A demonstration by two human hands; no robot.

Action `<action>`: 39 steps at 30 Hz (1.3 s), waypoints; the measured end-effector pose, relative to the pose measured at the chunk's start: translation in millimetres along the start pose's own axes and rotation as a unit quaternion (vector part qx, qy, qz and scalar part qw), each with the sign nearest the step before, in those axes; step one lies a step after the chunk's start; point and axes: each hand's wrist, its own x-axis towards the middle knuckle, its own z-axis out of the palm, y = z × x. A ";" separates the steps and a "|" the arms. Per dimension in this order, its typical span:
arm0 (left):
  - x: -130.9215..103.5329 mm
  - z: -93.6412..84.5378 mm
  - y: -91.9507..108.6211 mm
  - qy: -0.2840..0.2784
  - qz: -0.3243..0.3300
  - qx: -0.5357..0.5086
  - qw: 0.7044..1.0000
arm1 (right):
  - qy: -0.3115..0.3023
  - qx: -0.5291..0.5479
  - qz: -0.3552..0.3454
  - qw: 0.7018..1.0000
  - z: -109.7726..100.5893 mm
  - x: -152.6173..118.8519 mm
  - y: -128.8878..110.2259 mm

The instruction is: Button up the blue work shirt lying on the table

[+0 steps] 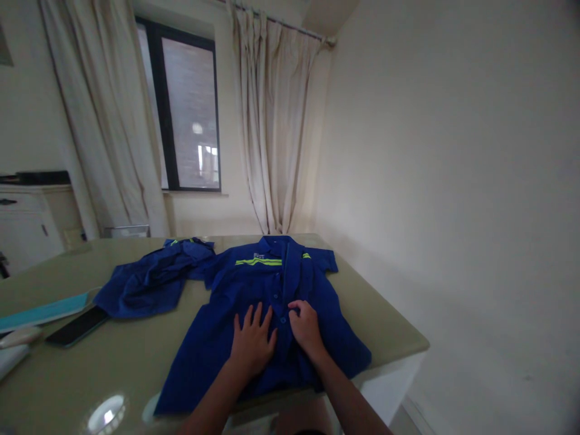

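Observation:
A blue short-sleeved work shirt (217, 323) lies front up on the table, its collar toward the far edge. Yellow-green stripes cross its chest, and buttons run down the front opening. My left hand (254, 341) rests flat on the shirt's left front panel, fingers spread. Just right of the buttons, my right hand (305, 323) has its fingers curled, gripping the edge of the shirt's right front panel. That panel is partly folded back along the opening. The exact pinch point is hidden under the fingers.
A second crumpled blue garment (145, 281) touches the shirt's left sleeve. A dark phone (77, 326) and a light-blue flat strip (45, 311) lie on the greenish tabletop (140, 356). The table's right edge runs near the wall (453, 181). Curtains (276, 121) hang behind.

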 end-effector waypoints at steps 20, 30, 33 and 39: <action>47.1 -27.6 7.8 0.007 -0.022 -0.024 0.999 | 0.062 0.002 -0.139 0.988 11.3 20.0 -20.4; 46.4 5.8 -16.1 0.026 0.007 -0.097 0.995 | -0.060 -0.169 -0.265 0.947 6.6 19.7 -51.9; 45.9 6.1 -18.6 0.039 0.010 -0.112 0.993 | -0.084 -0.181 -0.238 0.951 22.2 18.0 -52.6; 41.7 -5.3 -12.8 0.101 0.006 -0.142 0.985 | -0.013 -0.047 -0.055 0.997 28.3 14.8 -28.3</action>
